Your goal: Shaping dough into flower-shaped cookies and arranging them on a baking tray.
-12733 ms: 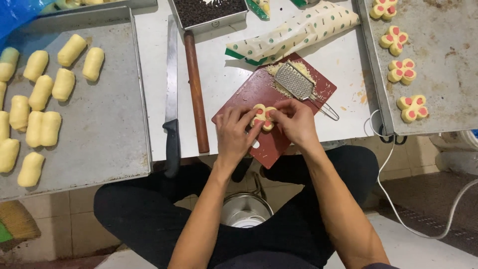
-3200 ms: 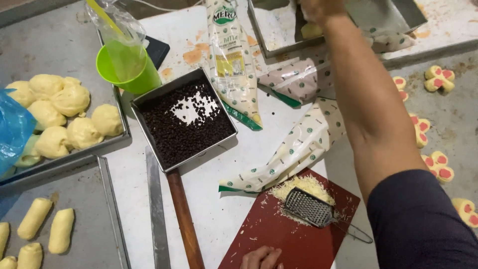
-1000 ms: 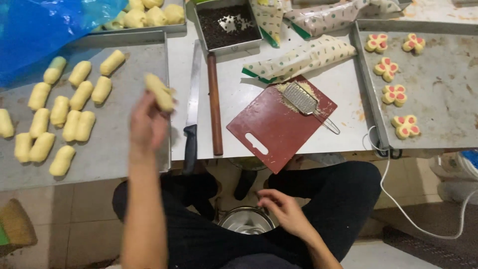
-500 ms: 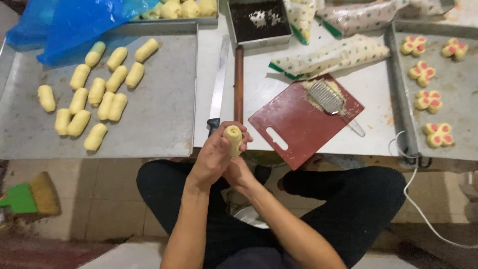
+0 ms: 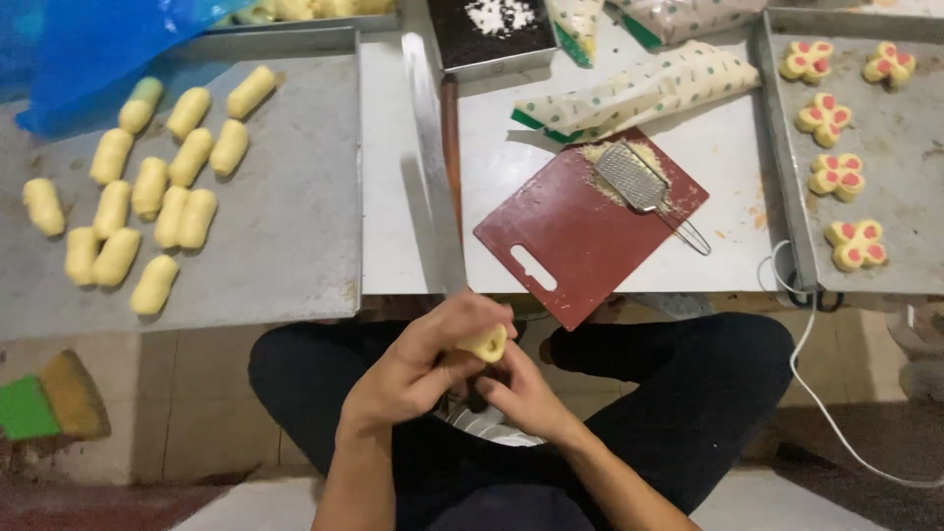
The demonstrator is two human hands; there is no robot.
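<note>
2 hands (image 5: 462, 369) pinch 1 soft, pale-yellow dough roll (image 5: 484, 345).

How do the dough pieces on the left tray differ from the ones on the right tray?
The dough logs on the left tray are plain yellow, smooth and elongated; the flower pieces on the right tray are cut into four-lobed flowers with red centres. The logs lie clustered, some touching; the flowers sit spaced apart. Both share yellow dough and grey metal trays.

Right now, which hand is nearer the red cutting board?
Right. The right hand sits just below the red cutting board's near corner, at the dough piece; the left hand wraps the dough from farther left.
</note>
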